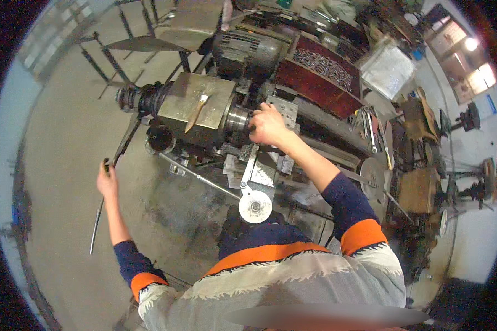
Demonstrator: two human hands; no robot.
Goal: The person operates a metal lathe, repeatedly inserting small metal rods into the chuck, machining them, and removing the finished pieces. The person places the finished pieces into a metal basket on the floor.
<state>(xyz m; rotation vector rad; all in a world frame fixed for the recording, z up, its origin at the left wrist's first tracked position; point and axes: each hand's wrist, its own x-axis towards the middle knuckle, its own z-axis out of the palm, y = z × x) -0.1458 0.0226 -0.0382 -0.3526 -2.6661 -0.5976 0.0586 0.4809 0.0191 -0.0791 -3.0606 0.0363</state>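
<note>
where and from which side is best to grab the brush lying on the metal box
Probably by the narrow wooden handle of the brush, pinched from above, coming from the near side: it lies flat on the box, handle toward the wearer, pale end pointing away.

The left hand [107,181] is closed around a long, thin, dark metal bar [127,138], which slants up and right from the fingers toward a black ringed cylinder [153,98] and shows again below them. The right hand [268,126] has its fingers curled against the right end of a shiny, round steel collar [238,119]; its exact grip is hidden. Left of those fingers, a wooden-handled brush [195,117] lies on a flat, boxy, grey-green metal housing [174,102]. Below them is a white round handwheel [248,214]; above and right, a dark-red rectangular tray [301,87] holds small metal pieces [327,65]. Farther right of them lie silver metal wrenches [371,132].
</note>
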